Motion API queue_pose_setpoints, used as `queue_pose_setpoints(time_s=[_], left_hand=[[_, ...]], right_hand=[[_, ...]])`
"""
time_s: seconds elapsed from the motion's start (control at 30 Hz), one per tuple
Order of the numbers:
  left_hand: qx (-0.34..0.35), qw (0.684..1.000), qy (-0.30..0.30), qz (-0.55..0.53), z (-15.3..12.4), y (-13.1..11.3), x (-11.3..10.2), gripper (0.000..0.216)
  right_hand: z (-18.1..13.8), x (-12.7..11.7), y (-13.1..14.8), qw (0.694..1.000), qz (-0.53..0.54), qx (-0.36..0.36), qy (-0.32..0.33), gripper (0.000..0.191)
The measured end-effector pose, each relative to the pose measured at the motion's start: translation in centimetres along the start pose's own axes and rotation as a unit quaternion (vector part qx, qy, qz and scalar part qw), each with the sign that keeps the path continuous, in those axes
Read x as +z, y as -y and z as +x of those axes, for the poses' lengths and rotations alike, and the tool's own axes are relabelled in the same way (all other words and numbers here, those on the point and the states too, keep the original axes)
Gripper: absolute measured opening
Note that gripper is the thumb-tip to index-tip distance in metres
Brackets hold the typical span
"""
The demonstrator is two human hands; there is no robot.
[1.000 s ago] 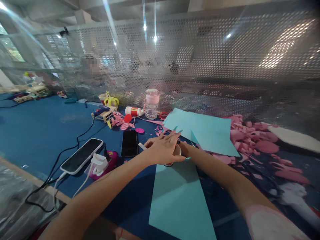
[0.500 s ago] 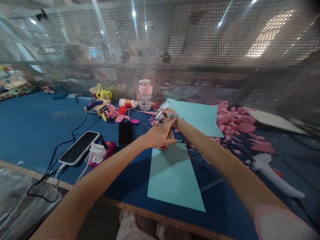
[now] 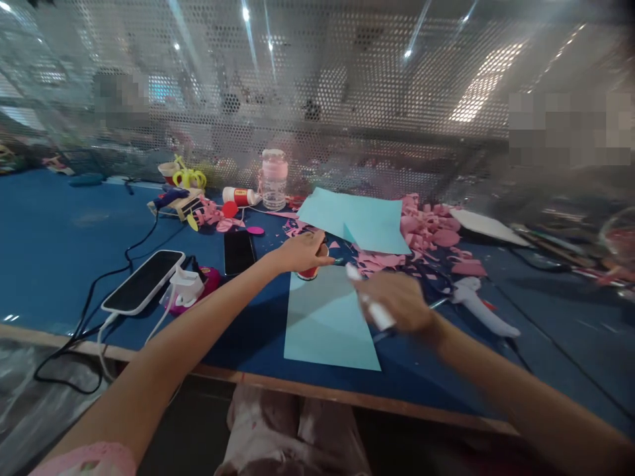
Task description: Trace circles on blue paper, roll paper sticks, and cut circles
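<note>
My left hand (image 3: 300,252) rests on top of a small red and white cup (image 3: 309,271), fingers curled over its rim. The cup stands at the far end of a light blue sheet of paper (image 3: 327,317) on the blue table. My right hand (image 3: 397,303) is closed round a white pen (image 3: 370,305) and hovers over the sheet's right edge, blurred by motion. A second, larger light blue sheet (image 3: 354,218) lies further back.
A black phone (image 3: 239,251), a power bank (image 3: 143,281) with white charger and cables, a pink-lidded jar (image 3: 274,178), a glue bottle (image 3: 239,196) and a glue gun (image 3: 174,198) lie to the left and back. Pink paper scraps (image 3: 431,231) lie at the right. A perforated metal screen rises behind.
My right hand has pulled back from beside the cup toward me and to the right with the pen. The left hand stays on the cup. The view has tilted.
</note>
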State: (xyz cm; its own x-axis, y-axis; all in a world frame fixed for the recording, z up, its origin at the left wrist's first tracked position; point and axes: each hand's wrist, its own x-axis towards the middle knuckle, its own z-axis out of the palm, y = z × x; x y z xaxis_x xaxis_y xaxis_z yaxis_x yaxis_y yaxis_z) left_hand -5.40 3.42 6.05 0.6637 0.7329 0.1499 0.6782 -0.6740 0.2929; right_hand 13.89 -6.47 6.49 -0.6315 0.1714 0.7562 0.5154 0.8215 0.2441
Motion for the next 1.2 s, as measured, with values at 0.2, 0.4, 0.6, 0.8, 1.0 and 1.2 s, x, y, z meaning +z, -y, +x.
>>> queue_pose_setpoints(time_s=[0.2,0.4,0.6,0.8,1.0,1.2], left_hand=[[0.005,1.000,-0.011,0.025,0.1,0.1,0.1,0.043],[0.021,0.999,-0.021,0.016,0.2,0.3,0.2,0.041],[0.015,1.000,-0.017,-0.001,0.1,0.3,0.1,0.041],[0.017,1.000,-0.021,0.001,0.2,0.4,0.2,0.040],[0.018,1.000,-0.016,-0.005,0.3,0.5,0.2,0.039],[0.011,1.000,-0.016,0.000,0.1,0.2,0.0,0.038]], right_hand=[[1.4,4.6,5.6,0.951,-0.116,-0.167,0.231,0.018],[3.9,9.0,5.4,0.913,-0.128,-0.076,0.380,0.025],[3.8,10.9,4.6,0.898,-0.112,-0.034,0.424,0.032],[3.5,11.3,4.1,0.897,-0.102,0.009,0.430,0.034],[3.8,11.8,4.1,0.899,-0.099,0.039,0.424,0.037],[3.6,11.7,4.4,0.904,-0.108,0.014,0.413,0.035]])
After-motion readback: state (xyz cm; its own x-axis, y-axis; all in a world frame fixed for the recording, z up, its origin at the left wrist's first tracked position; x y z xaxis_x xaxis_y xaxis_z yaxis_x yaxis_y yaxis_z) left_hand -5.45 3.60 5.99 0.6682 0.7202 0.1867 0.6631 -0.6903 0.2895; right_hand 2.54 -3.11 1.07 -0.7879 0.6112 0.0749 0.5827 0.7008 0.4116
